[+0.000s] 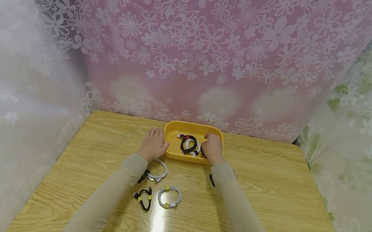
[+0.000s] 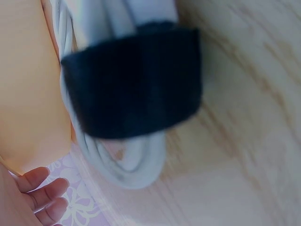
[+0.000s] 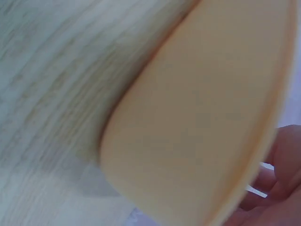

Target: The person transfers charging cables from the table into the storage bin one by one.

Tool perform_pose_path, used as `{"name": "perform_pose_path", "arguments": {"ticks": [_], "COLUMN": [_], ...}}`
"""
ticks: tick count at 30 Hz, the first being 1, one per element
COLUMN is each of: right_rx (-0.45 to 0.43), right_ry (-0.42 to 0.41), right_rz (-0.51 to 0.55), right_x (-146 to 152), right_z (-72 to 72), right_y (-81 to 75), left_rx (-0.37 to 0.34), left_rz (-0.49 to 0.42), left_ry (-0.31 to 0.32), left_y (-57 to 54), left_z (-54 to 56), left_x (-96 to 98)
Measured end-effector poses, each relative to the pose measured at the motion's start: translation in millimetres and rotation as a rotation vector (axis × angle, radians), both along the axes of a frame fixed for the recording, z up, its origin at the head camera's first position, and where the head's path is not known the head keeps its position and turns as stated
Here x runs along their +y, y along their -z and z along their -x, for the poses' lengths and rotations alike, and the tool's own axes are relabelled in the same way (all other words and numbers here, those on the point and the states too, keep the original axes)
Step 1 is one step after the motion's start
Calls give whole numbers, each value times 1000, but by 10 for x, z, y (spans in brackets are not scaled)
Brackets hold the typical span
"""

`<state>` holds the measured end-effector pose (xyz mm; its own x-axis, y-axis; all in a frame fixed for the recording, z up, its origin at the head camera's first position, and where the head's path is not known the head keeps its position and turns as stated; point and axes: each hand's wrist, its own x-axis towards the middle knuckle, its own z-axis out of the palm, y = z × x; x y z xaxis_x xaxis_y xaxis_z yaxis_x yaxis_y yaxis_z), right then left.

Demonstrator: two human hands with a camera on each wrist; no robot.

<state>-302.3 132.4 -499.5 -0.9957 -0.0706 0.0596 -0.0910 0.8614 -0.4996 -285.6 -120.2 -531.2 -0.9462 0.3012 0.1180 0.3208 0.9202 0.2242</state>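
Bin [image 1: 182, 157], orange-yellow, stands upright toward the back of the wood-grain counter [image 1: 267, 176], a hand at each end. Inside: black cable coil [image 1: 188, 151] with a red tie, overlapping a white cable coil [image 1: 198, 148] with a black tie. Both lie on the bin floor, right of its middle.

Left hand [image 1: 153, 142] is at the bin's left end: fingers extended outside it, thumb at the rim. Left grip released, not curled round anything.

Right hand [image 1: 213, 147] reaches over the right end, fingers bent down into the bin. A small dark piece [image 1: 203, 154] shows right at its fingertips. Can't tell if the right grip is pinching it; the head view is too small, and in the right wrist view the bin wall hides part of the fingers.

Three more cables on the counter, in front of the bin. White loop [image 1: 157, 176] just beside the left sleeve [image 1: 104, 197]; the left wrist view has a white coil up close with a wide black band, blurred. Nearer the person: short black cable [image 1: 149, 203] and grey coil [image 1: 159, 195], side by side, apart, each with yellow ties.

Flowered pink curtain [image 1: 205, 58] behind the counter.
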Motion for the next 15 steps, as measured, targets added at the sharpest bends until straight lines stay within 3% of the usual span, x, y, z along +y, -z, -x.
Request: {"name": "perform_pose_path", "arguments": {"ticks": [6,15], "right_rx": [-8,-45], "right_ry": [27,14], "right_rz": [194,592], "right_x": [42,133], "right_z": [-135,-313], "right_y": [-170,-280], "left_rx": [4,1], "left_rz": [-3,-1], "left_ry": [2,2], "left_y": [-7,-8], "left_z": [-7,1], "left_x": [1,8]}}
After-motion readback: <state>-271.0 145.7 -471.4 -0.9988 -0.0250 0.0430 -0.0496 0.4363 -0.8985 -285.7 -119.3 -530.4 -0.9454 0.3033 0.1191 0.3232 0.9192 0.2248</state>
